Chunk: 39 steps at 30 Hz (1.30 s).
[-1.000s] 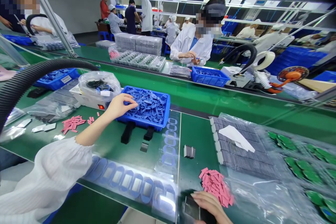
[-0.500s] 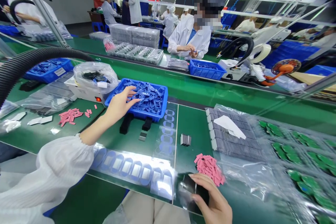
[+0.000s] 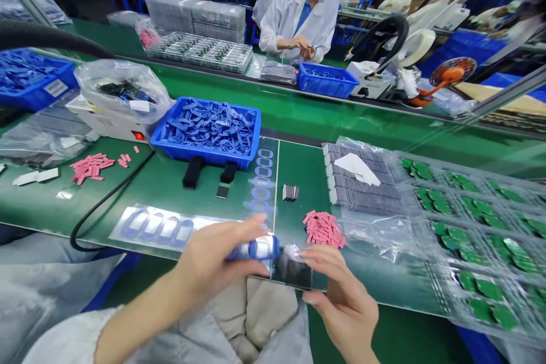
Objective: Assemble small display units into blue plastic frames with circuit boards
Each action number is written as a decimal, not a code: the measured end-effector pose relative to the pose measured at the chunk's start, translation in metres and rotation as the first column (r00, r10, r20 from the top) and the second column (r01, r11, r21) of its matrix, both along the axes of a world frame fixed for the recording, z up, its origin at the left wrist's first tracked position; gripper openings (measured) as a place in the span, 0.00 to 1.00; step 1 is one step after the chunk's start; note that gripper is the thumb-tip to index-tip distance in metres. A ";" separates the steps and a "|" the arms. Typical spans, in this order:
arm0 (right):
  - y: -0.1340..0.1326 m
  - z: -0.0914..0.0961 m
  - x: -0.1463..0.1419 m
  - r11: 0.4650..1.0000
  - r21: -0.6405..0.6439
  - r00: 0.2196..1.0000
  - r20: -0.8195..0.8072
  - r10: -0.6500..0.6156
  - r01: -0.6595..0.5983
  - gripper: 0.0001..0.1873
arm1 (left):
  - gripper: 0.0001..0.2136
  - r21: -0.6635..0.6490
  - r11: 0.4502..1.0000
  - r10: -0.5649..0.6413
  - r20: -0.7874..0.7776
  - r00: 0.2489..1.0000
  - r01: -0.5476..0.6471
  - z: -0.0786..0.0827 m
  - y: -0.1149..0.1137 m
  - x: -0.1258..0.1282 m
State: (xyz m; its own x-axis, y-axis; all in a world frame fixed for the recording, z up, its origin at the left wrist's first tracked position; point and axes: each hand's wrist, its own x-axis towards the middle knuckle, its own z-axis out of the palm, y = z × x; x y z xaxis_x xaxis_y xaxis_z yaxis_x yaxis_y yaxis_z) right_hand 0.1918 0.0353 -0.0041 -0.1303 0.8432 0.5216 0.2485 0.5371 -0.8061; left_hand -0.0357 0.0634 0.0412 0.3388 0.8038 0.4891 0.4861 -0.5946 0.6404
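**Left hand pinches a blue piece at the worktop edge**

And here we are at the front edge of the green worktop (image 3: 298,182)! The left hand (image 3: 211,259) has a blue plastic piece (image 3: 256,249) pinched, its fingers (image 3: 239,233) pressed together on it, just over that edge. The right hand (image 3: 341,290) is close beside it, fingers spread, up against a dark flat piece in clear film (image 3: 292,273); whether it's gripping, I can't tell. Just behind sit pink strips (image 3: 323,229). Further up, a blue tray (image 3: 200,160) is piled with more blue pieces (image 3: 209,128), and on the far side a co-worker (image 3: 294,28) has both hands together.
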 end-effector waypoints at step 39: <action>-0.012 0.046 -0.013 0.982 -0.055 0.947 0.261 0.188 -0.180 0.15 | 0.25 -0.595 0.761 0.419 0.754 0.507 0.257 -0.030 -0.076 0.050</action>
